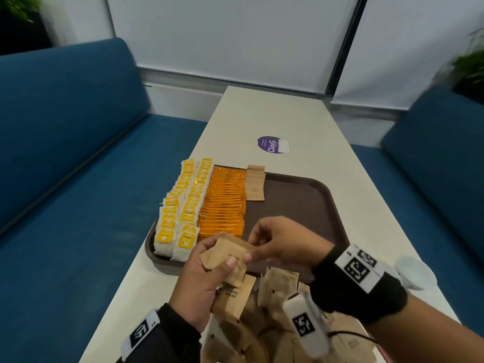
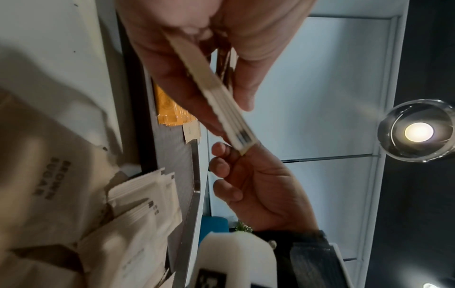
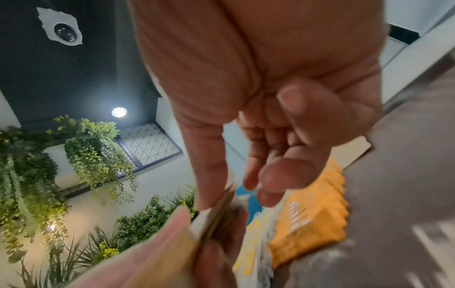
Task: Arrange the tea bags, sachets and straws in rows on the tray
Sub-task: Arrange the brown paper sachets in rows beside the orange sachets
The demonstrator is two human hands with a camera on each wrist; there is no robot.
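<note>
Stack of brown sugar sachets [image 1: 227, 254] gripped over the tray's near edge.
Left hand [image 1: 203, 281] curled round the stack, thumb on top; right hand [image 1: 281, 241] pinching its far end. On the tray [image 1: 301, 203]: tea bags [image 1: 180, 208] along the left edge, orange sachets [image 1: 224, 203] beside, brown row [image 1: 255, 183] at the far edge. Loose sachets [image 1: 262, 328] heaped on the table's near end.

On the one brown tray [image 1: 301, 195]: two rows of yellow-tagged tea bags [image 1: 180, 205] at its left edge, one row of orange sachets [image 1: 225, 203] beside them, one short row of brown sugar sachets [image 1: 255, 183] next right; single packets too many and overlapped to count. Two hands [image 1: 207, 281] [image 1: 282, 242] near its front edge
</note>
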